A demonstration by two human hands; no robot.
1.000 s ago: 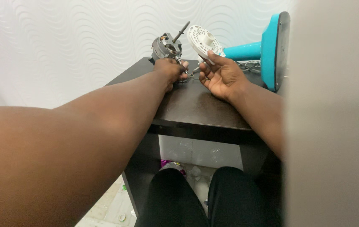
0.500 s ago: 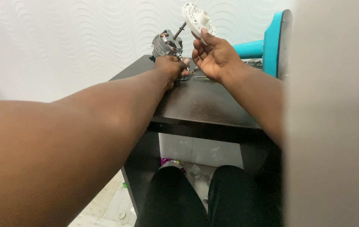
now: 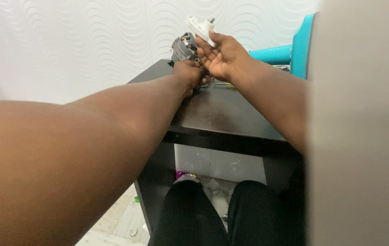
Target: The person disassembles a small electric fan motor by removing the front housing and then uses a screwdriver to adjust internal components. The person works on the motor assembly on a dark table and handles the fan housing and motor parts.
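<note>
Motor shaft axis tilted up-right

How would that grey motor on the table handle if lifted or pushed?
The grey motor shows metal housing and windings, so it is probably heavy for its size and rigid. Its rounded body may roll if pushed; the left hand rests at its base. Its shaft end is hidden.
</note>
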